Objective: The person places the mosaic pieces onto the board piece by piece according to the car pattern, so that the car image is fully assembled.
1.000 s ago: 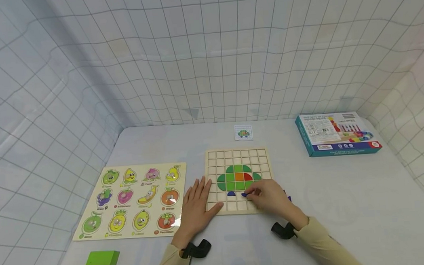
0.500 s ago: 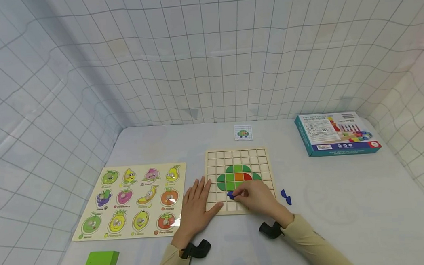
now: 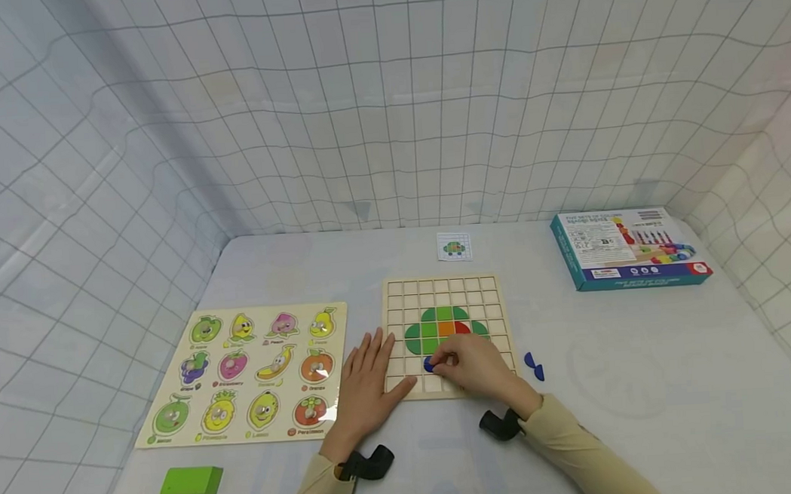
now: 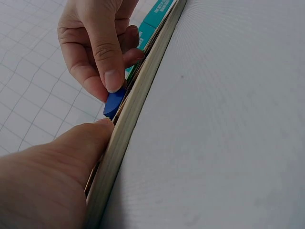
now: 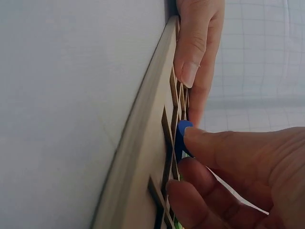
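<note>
My right hand pinches a small blue half-round piece between thumb and fingers, low over a wooden grid board. In the head view it is at a cell in the row below a car-like pattern of green, orange and red pieces, partly hidden by my fingers. My left hand lies with straight fingers on the board's left edge, thumb over its lower left cells. In the left wrist view the blue piece stands close to the left thumb.
Two blue pieces lie right of the board. A printed pattern card is behind it. To the left are a fruit puzzle board and a green block. A teal box stands at the back right.
My right hand has moved left with its blue piece to the cell where another blue half-round lay. The two blue pieces beside the board came into fuller view. My left hand stays still.
</note>
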{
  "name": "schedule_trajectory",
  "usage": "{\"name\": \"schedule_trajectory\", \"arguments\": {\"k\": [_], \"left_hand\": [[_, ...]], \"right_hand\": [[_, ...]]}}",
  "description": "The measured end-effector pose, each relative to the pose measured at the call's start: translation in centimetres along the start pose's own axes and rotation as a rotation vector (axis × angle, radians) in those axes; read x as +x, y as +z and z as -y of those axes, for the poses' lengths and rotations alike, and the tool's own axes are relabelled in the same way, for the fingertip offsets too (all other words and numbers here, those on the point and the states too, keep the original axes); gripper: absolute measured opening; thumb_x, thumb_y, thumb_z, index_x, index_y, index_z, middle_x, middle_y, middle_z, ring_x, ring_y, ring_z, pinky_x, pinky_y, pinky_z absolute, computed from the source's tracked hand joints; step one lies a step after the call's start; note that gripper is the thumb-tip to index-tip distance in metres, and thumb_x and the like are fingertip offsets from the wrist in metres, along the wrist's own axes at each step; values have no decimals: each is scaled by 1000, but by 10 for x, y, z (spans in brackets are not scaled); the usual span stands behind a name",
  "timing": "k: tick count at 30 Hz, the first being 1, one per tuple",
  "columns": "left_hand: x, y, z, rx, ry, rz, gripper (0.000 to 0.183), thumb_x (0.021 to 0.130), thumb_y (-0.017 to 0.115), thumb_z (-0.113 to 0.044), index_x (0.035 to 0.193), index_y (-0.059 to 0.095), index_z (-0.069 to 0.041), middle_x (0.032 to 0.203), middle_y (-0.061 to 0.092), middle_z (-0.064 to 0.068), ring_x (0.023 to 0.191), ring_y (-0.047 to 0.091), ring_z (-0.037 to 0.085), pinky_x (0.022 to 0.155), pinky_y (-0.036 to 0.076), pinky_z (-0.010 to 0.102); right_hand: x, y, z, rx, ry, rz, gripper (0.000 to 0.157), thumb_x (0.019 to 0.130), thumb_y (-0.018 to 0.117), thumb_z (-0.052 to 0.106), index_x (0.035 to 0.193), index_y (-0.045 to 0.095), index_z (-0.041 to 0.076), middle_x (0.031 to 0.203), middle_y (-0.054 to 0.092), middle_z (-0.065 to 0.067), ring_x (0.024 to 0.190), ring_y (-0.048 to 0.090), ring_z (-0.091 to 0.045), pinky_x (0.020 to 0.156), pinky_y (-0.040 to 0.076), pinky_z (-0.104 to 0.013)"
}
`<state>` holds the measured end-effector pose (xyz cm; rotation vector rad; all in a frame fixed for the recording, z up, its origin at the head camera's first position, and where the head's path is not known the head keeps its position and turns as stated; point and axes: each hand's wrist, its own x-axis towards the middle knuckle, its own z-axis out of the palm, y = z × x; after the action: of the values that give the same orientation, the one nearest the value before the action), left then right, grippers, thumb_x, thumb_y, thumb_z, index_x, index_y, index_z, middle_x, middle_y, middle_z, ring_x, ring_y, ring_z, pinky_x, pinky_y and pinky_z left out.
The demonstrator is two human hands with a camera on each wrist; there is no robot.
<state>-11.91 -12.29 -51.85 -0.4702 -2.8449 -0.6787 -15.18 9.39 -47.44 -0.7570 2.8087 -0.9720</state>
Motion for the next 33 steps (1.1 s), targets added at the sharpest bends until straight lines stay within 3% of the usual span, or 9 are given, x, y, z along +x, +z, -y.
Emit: {"name": "schedule_trajectory", "arguments": {"k": [23,33], "left_hand": [[3,-1,0,6,-2,11,77,88,58,-52,147,36,-6,152,29,14,141,18,31,110,13,49],[1,-1,0,0,-5,14,77,89,57,-52,147,36,-6,152,29,14,141,18,32,110,13,50]], "right_hand": [[6,-2,-2,-51,17,12,6,80,77,19,79,71,21,71,54,15,63,47,-4,56,40,-25],[9,4,-1,-38,-26,-7,8,79,78,27,79,71,22,68,51,16,62,48,-2,55,40,-24]]}}
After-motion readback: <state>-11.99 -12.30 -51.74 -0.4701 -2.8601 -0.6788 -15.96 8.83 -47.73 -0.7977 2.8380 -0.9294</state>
